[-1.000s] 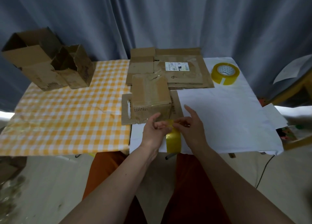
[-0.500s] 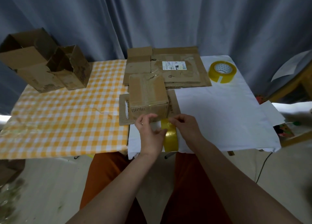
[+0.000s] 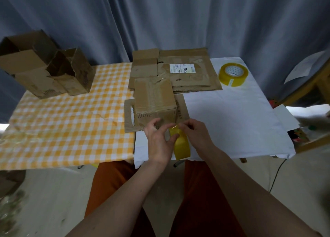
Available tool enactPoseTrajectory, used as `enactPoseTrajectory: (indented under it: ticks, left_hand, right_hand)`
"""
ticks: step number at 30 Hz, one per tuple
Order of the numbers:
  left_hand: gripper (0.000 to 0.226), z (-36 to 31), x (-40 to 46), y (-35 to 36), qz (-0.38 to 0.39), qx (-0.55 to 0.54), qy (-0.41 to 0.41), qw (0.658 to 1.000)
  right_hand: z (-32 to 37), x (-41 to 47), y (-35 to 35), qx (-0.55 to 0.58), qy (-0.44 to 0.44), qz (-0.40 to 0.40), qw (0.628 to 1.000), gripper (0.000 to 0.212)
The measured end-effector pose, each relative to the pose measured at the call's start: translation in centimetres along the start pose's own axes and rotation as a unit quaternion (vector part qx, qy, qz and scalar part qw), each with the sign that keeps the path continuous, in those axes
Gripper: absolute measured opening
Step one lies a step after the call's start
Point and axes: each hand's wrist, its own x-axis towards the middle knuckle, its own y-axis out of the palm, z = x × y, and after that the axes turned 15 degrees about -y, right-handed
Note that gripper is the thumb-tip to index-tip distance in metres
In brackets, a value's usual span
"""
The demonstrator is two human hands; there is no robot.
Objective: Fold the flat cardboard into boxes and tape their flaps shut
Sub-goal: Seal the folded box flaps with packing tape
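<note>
While curled on the tape roll (image 3: 181, 144), left hand (image 3: 159, 144) fingers; right hand (image 3: 196, 134) fingers pinching its tape end.

Both hands (image 3: 161, 141) (image 3: 195, 134) in pinching grip

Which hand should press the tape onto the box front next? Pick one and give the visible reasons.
Left, probably. The left hand is nearer the small box, thumb near its front face. The right hand pinches the tape end above the tape roll, so it should keep the strip taut.

Grey-blue curtain (image 3: 178, 19) behind, pale speckled floor (image 3: 44, 201) below, wooden furniture (image 3: 319, 86) at right.
</note>
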Motion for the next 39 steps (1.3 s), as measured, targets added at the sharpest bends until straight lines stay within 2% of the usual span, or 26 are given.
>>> enactPoseTrajectory:
  ticks: [6, 9, 11, 14, 15, 17, 19, 22, 27, 29, 33, 39]
  left_hand:
    - [0.018, 0.4, -0.1, 0.4, 0.005, 0.000, -0.006, 1.000]
    - [0.009, 0.2, 0.3, 0.5, 0.019, -0.036, -0.045, 0.998]
    - [0.006, 0.1, 0.9, 0.5, 0.044, -0.069, -0.090, 0.993]
    - [0.011, 0.2, 1.4, 0.3, 0.062, -0.113, -0.131, 0.983]
    - [0.013, 0.3, 1.5, 0.3, 0.064, -0.122, -0.135, 0.981]
    - [0.016, 0.4, 1.4, 0.2, 0.067, -0.132, -0.139, 0.979]
    - [0.019, 0.2, 1.3, 0.3, 0.071, -0.146, -0.145, 0.976]
    - [0.022, 0.1, 1.1, 0.4, 0.075, -0.157, -0.139, 0.975]
    - [0.020, 0.2, 1.0, 0.2, 0.086, -0.151, -0.103, 0.979]
    - [0.016, 0.3, 1.0, 0.2, 0.089, -0.150, -0.098, 0.980]
    - [0.012, 0.4, 1.2, 0.3, 0.092, -0.150, -0.100, 0.979]
    - [0.009, 0.1, 1.2, 0.6, 0.116, -0.132, -0.100, 0.979]
  right_hand:
    - [0.1, -0.1, 0.1, -0.023, -0.025, 0.013, 0.999, 0.009]
    - [-0.1, -0.2, 0.1, -0.059, -0.037, 0.017, 0.997, 0.009]
    - [-0.1, -0.1, -0.2, -0.056, -0.049, 0.017, 0.997, 0.018]
    - [0.2, 0.4, -1.3, 0.041, -0.041, -0.017, 0.998, 0.042]
    - [0.2, 0.5, -1.7, 0.036, -0.045, -0.032, 0.998, 0.043]
    - [0.1, 0.6, -2.1, -0.053, -0.092, -0.040, 0.994, 0.024]
    - [0.0, 0.2, -1.7, -0.113, -0.134, -0.013, 0.984, 0.010]
    - [-0.3, -0.4, -0.7, -0.131, -0.140, 0.032, 0.981, 0.015]
    - [-0.3, -0.2, -0.4, -0.144, -0.144, 0.049, 0.978, 0.027]
    - [-0.3, 0.0, -0.6, -0.150, -0.142, 0.065, 0.976, 0.025]
    - [-0.4, 0.1, -0.8, -0.156, -0.135, 0.065, 0.976, 0.006]
    - [-0.7, 0.1, -1.7, -0.138, -0.132, 0.042, 0.981, 0.003]
